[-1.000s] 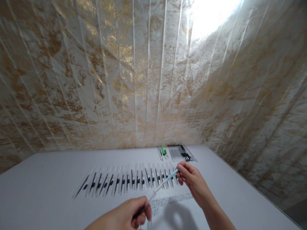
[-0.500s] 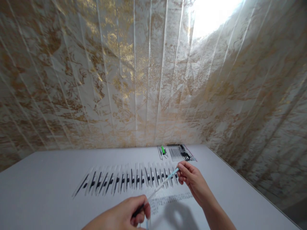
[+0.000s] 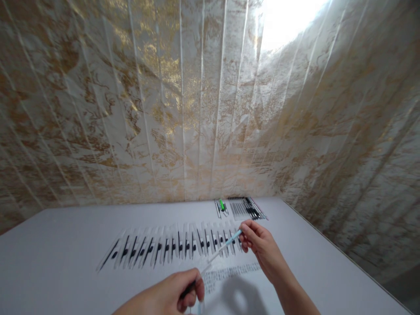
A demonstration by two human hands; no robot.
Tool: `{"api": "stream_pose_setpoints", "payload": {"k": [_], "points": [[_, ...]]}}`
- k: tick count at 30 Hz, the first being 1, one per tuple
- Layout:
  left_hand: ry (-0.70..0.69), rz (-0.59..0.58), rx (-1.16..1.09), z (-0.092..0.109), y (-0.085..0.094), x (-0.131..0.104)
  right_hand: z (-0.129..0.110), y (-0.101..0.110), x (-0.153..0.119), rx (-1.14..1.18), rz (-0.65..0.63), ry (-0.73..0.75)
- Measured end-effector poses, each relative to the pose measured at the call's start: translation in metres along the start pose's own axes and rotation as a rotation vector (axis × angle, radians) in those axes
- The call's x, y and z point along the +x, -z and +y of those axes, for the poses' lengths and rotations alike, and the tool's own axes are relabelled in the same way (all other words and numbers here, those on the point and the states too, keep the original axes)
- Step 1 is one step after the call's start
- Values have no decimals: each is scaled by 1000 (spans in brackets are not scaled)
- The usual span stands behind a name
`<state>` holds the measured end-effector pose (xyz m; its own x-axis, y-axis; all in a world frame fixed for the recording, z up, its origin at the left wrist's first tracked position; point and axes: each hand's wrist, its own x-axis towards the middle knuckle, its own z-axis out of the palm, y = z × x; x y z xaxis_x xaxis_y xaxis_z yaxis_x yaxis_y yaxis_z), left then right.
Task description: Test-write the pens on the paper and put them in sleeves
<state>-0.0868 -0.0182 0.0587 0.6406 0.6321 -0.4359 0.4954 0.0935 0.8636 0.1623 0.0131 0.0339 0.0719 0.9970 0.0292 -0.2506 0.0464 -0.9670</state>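
Thumb and fingers of my right hand [image 3: 257,245] pinch the light-blue upper end of a thin stick [image 3: 225,248]. It slants down to the left, turning whitish and see-through toward my left hand [image 3: 179,288]. That hand is closed on a black, pen-like piece [image 3: 188,289], mostly hidden by the fingers. A pale blue, see-through bit shows below its fingertips. Whether the stick's lower end touches the left hand's piece, I cannot tell. Behind both hands, a long row of clear strips with black pen parts [image 3: 159,247] lies on the white table [image 3: 59,253].
A sheet of small writing [image 3: 229,272] lies under the hands, with their shadow on it. Farther back are a green item [image 3: 222,205] among small pieces and a group of black pens and thin rods [image 3: 251,208]. A gold-patterned sheet [image 3: 183,131] hangs behind the table.
Both hands keep nearly the same pose and hold. The whole view has shifted a little, and the right hand with the stick appears slightly farther left.
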Motion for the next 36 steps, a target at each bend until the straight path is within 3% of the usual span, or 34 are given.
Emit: {"api": "stream_pose_setpoints", "payload": {"k": [16, 36], "points": [[29, 4, 72, 11, 4, -9, -4, -3, -3, -47, 34, 35], [-8, 8, 57, 6, 4, -9, -5, -3, -4, -42, 15, 27]]}}
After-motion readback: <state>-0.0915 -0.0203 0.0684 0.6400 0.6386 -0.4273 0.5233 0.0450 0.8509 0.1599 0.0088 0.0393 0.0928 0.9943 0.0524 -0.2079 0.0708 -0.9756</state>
